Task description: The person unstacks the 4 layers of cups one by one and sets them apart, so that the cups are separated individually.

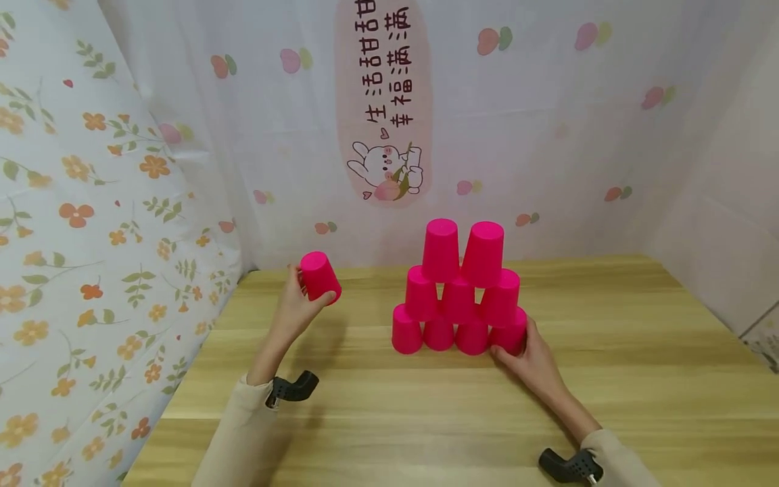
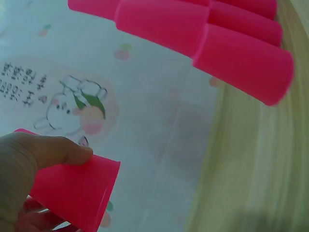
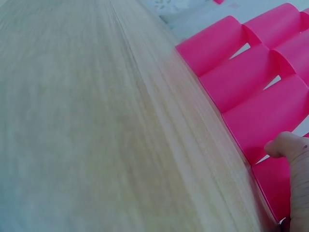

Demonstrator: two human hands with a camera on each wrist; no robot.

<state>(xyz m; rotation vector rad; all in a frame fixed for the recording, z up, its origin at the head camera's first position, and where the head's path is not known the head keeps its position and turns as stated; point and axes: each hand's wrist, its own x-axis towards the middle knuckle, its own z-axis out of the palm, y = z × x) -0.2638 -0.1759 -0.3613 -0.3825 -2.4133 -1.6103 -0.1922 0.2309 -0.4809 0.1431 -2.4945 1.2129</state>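
My left hand (image 1: 296, 310) holds a bright pink plastic cup (image 1: 319, 276) upside down and slightly tilted, raised above the table's left side. In the left wrist view the thumb (image 2: 72, 151) lies across the cup's wall and the fingers curl round its far side. Right of it stands a pyramid of upturned pink cups: several at the bottom, three in the middle, two side by side on top (image 1: 441, 250). My right hand (image 1: 537, 360) grips the bottom row's rightmost cup (image 1: 511, 331), thumb in front; its other fingers are mostly hidden behind the cup.
The cups stand on a wood-grain table (image 1: 389, 412). A white curtain (image 1: 535, 122) with a rabbit print hangs right behind the table's back edge. Flowered cloth (image 1: 109, 270) borders the left side. Each wrist wears a black camera mount (image 1: 295, 387).
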